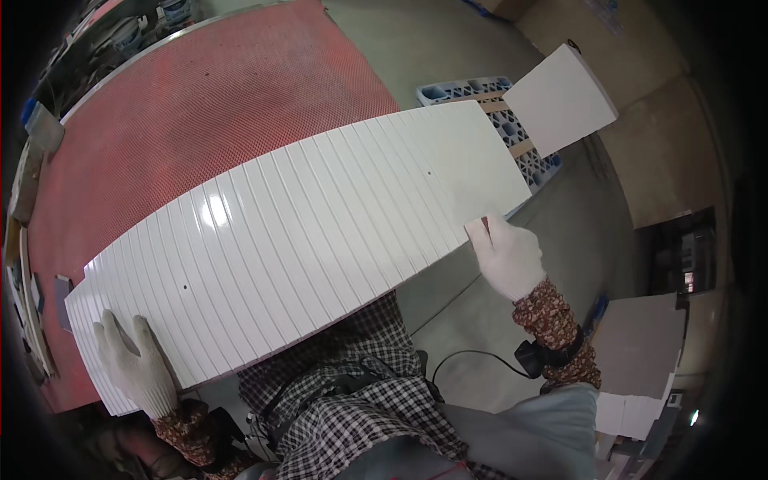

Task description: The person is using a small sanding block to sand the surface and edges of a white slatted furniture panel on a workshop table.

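Stretching from eight o'clock to two, the white grooved panel [312, 224] (so shiny) has the left hand [138, 364] spread on it. At three, the right hand [509, 254] pinches a small brown piece [485, 224] beside it.

No legible text, labels, numbers or signs anywhere.
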Available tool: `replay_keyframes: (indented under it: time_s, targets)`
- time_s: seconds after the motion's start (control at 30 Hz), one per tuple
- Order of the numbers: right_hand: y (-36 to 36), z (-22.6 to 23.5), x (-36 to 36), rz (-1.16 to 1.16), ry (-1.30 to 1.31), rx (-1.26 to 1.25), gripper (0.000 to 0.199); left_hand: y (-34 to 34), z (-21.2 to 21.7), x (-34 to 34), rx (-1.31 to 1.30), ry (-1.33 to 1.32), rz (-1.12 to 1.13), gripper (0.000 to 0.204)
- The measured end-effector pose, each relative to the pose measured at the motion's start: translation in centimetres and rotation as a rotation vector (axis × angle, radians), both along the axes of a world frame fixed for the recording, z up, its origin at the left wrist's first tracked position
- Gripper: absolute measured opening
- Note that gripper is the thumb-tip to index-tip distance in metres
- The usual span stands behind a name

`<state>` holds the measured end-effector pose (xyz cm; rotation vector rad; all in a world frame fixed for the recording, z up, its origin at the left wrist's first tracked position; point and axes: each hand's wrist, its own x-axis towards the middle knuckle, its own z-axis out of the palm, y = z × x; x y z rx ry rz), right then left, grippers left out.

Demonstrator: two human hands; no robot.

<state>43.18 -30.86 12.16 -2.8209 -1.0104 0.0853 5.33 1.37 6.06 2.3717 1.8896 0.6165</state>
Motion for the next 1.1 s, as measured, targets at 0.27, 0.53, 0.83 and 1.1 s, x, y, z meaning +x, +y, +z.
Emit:
replay_keyframes:
  time_s: [0.27,0.53,0.83,1.1]
  targets:
    - [12.0,-0.3,8.3,0.105,-0.063,-0.082,0.041,-0.1,0.0,0.0,0.026,0.033,0.009,0.057]
    - [19.5,0.7,11.4,0.130,-0.105,-0.131,0.044,0.0,0.4,-0.5,0.047,-0.016,0.016,0.056]
    - [6.5,-0.5,5.2,0.103,-0.064,-0.084,0.040,0.3,-0.5,-0.1,0.063,0.031,0.003,0.057]
    - [-3.5,-1.0,-1.8,0.090,-0.012,-0.240,0.030,0.1,-0.6,-0.4,0.066,0.024,0.009,0.057]
